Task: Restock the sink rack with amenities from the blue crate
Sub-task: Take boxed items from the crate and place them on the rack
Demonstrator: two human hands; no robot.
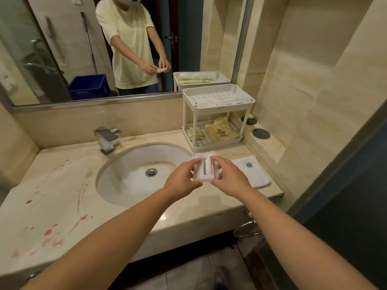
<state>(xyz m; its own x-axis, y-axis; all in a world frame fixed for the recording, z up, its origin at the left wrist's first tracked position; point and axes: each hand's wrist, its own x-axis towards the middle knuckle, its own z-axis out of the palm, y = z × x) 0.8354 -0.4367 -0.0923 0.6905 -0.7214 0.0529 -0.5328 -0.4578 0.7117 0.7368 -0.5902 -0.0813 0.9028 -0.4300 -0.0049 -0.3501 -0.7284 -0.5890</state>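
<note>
A white two-tier sink rack (pixel 218 100) stands on the counter at the back right. Its top shelf looks bare; its lower shelf holds yellow amenity packets (pixel 220 130). Both my hands hold a small stack of white amenity packets (pixel 204 170) above the counter, just right of the basin. My left hand (pixel 181 177) grips the stack's left side and my right hand (pixel 228 175) pinches its right side. The blue crate (pixel 89 86) shows only as a reflection in the mirror, on the floor behind me.
A round basin (pixel 125 174) with a square tap (pixel 107 139) fills the counter's middle. A folded white towel (pixel 252 171) lies right of my hands. Two dark round dishes (pixel 260 133) sit on the right ledge. Red stains mark the counter's left part.
</note>
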